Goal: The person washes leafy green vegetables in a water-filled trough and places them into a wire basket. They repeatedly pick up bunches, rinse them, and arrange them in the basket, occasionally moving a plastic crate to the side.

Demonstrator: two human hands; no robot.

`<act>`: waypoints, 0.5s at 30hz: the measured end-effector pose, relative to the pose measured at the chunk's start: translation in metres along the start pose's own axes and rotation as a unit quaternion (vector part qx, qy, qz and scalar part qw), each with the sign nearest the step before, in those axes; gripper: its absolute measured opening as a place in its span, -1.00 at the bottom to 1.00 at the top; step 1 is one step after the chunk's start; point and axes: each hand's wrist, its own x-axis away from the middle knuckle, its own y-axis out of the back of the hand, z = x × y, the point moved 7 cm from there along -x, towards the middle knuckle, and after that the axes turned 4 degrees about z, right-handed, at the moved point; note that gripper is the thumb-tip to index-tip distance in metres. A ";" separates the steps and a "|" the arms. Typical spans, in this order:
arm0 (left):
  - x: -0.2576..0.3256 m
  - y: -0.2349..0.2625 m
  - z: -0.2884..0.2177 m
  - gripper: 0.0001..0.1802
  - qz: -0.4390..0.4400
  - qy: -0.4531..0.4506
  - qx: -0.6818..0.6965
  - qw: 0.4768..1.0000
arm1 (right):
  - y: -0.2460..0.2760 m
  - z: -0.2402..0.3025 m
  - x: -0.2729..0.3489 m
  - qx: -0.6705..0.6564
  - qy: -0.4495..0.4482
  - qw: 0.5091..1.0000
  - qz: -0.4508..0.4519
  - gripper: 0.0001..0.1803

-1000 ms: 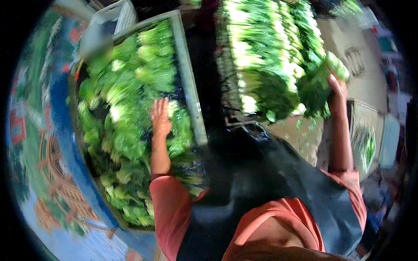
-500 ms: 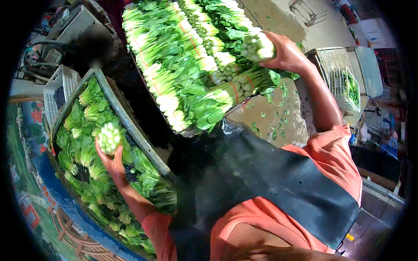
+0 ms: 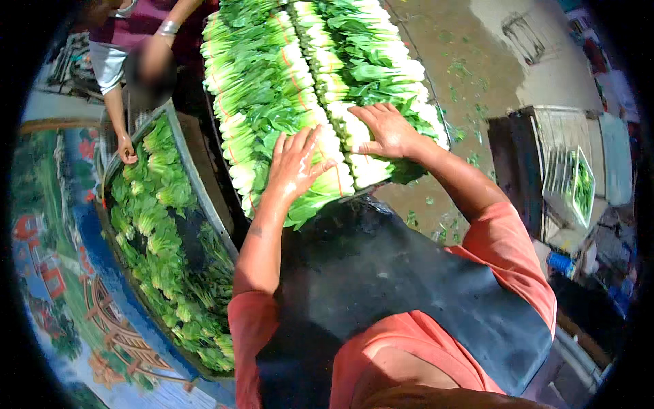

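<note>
Both my hands rest on a crate-like stack of bok choy (image 3: 262,82), packed in tight rows with pale stems outward and red bands round the bundles. My left hand (image 3: 297,163) lies with fingers spread over the near left rows. On the row of pale stems right of the middle gap, my right hand (image 3: 388,131) presses with its fingers stretched out. Neither hand grips a bunch. To the left, a long tub (image 3: 204,170) holds loose bok choy (image 3: 160,225) in dark water.
Beyond the tub's far end another person's hand (image 3: 127,148) reaches toward the greens. A white basket of greens (image 3: 571,184) sits on a box at the right. Leaf scraps litter the wet floor (image 3: 443,68). A metal frame (image 3: 524,37) stands at the far right.
My left hand has left the tub with its bunch and now lies on the packed rows. My right hand has let go of its bunch. A co-worker's arms have come into view.
</note>
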 end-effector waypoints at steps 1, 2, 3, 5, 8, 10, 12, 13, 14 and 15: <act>0.003 -0.007 0.006 -0.05 -0.007 0.003 0.006 1.000 | -0.001 0.000 -0.005 0.001 -0.002 1.000 -0.001 0.00; 0.011 -0.004 0.008 -0.07 -0.013 0.019 0.006 1.000 | -0.004 0.006 -0.011 -0.006 0.008 1.000 0.000 -0.03; 0.007 -0.010 0.005 -0.13 0.014 0.020 0.063 0.998 | -0.007 0.006 -0.004 -0.006 -0.002 1.000 -0.027 -0.09; 0.003 -0.016 0.005 -0.18 -0.065 0.000 0.014 0.998 | -0.014 0.000 -0.005 -0.022 -0.033 0.998 -0.041 -0.09; 0.002 -0.015 0.003 -0.14 -0.020 0.020 0.065 0.997 | -0.012 -0.005 -0.003 -0.029 -0.019 0.999 0.009 -0.07; 0.023 0.000 0.001 -0.17 -0.129 -0.027 -0.023 0.991 | -0.011 -0.001 -0.007 -0.023 -0.036 0.996 0.084 -0.05; 0.056 0.025 0.015 -0.18 -0.163 0.022 -0.031 0.986 | 0.013 0.012 -0.010 0.075 -0.017 0.989 0.129 -0.05; 0.084 0.042 0.036 -0.25 -0.199 0.081 -0.013 0.976 | 0.025 0.016 -0.006 0.107 -0.017 0.989 0.098 -0.05; 0.127 0.058 0.065 -0.33 -0.278 0.129 -0.009 0.952 | 0.036 0.021 -0.006 0.135 -0.010 0.988 0.068 -0.05; 0.170 0.067 0.097 -0.40 -0.285 0.186 -0.030 0.940 | 0.044 0.021 -0.005 0.107 -0.024 0.993 0.053 -0.08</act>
